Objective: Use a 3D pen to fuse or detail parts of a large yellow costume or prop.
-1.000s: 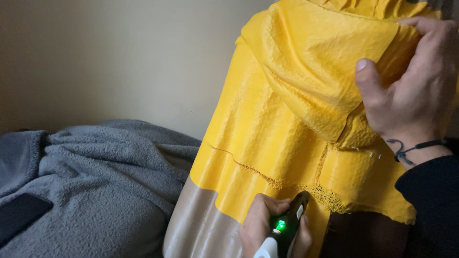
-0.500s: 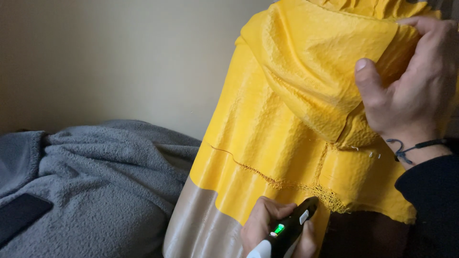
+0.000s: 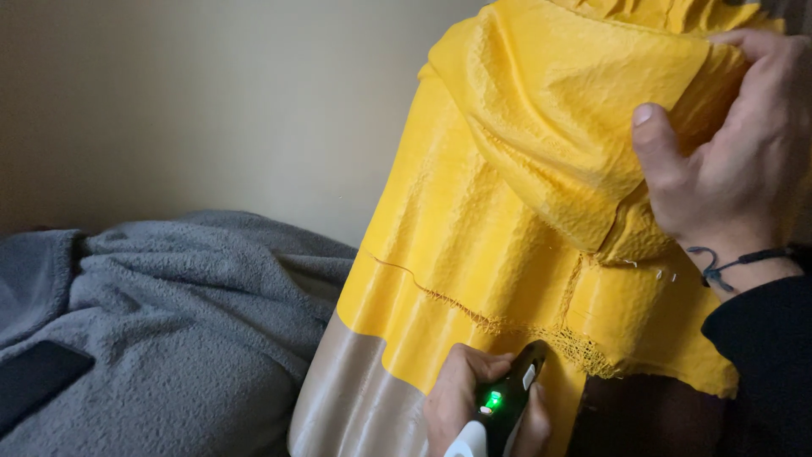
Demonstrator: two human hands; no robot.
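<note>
Head view, looking down at two bare hands working on a yellow garment. The right hand [image 3: 727, 161], at the upper right of the frame, is raised with the wrist bent. Its thumb lies across the front of a bunched fold of the yellow fabric [image 3: 507, 228] and the fingers curl over the top and behind it, so the grip is pressed together on the cloth. A thin dark cord bracelet [image 3: 727, 262] circles this wrist, above a dark sleeve [image 3: 761, 364] at the right edge.

The left hand [image 3: 465, 406], at the bottom centre, is closed in a fist around a dark handheld tool [image 3: 507, 398]. The tool's tip points up and to the right toward the frayed lower hem [image 3: 584, 351] of the fabric, just beside it; whether it touches cannot be told. A small green light [image 3: 493, 399] glows on the tool's body, a pale button sits nearer the tip, and a white end shows at the frame's bottom edge.

The fabric hangs from the upper right down to the lower centre, draped over a beige rounded form [image 3: 355, 398] exposed at the lower centre. A loose thread [image 3: 397, 267] runs along the left part of the hem.

A grey fleece blanket [image 3: 169, 322] fills the lower left, with a flat black object [image 3: 38, 377] on it at the left edge. A plain beige wall [image 3: 211, 101] fills the upper left.
</note>
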